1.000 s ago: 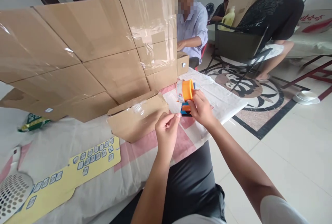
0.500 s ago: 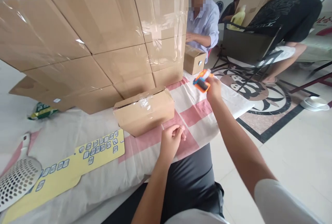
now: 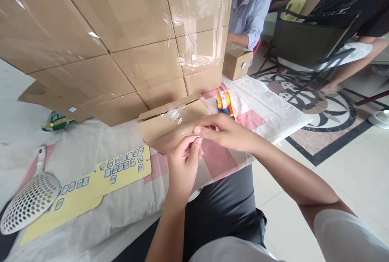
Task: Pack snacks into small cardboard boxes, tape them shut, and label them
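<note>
My left hand [image 3: 183, 162] is closed in a pinch in front of a small cardboard box [image 3: 161, 132]. A thin, whitish bit shows at its fingertips, too small to name. My right hand [image 3: 227, 132] reaches in from the right, thumb and fingers pinched right beside the left fingertips; what they hold, if anything, cannot be made out. Just beyond the right hand, an orange and blue tape dispenser [image 3: 225, 102] rests on the checked cloth [image 3: 219, 158], partly hidden by that hand. Clear tape runs over the small box's top.
Taped cardboard boxes [image 3: 136, 15] form a wall behind. At left lie a perforated skimmer [image 3: 33, 201], a yellow sheet with small labels [image 3: 124, 173] and a green packet [image 3: 57, 120]. A co-worker [image 3: 249, 11] sits behind another box [image 3: 237, 61]; a chair [image 3: 313, 39] stands at right.
My right hand has let go of the tape dispenser onto the cloth and come left to my left hand. My left hand has risen slightly leftward, and the view has shifted.
</note>
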`<state>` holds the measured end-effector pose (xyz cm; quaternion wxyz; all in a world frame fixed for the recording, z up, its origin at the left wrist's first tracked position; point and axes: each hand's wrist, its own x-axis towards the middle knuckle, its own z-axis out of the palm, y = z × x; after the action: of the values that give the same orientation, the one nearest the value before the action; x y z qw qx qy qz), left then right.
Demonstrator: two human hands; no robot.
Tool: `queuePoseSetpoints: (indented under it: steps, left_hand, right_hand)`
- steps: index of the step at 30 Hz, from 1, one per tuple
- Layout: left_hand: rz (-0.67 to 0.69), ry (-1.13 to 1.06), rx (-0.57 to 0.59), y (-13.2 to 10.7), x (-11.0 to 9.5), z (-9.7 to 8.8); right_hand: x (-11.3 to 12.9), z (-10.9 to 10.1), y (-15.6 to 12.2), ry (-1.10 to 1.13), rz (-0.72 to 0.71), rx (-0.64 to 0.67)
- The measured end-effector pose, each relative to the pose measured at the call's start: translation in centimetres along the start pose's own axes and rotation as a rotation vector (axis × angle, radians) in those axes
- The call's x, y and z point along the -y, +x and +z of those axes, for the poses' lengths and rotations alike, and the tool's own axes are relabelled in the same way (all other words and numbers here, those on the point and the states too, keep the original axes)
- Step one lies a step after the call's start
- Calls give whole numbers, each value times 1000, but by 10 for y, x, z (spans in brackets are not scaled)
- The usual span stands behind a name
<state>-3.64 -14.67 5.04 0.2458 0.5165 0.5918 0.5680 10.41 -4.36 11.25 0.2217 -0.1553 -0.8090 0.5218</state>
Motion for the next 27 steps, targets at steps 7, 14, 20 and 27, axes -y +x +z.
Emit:
queuePoseSetpoints:
  steps: [7,14,20,27]
  left_hand:
    - [147,136,-103,-1,-7,-17]
    - [103,166,16,-1,-3,-32]
    - [35,120,93,-4,1,-41]
    - [36,190,339,-7,-6,-56]
  right_hand:
    - [2,-4,25,358,167,-16]
    - [8,-11,33,352,298,205]
    - [-2,-11,37,395,394,246]
    - [-10,-6,36,491,426,328]
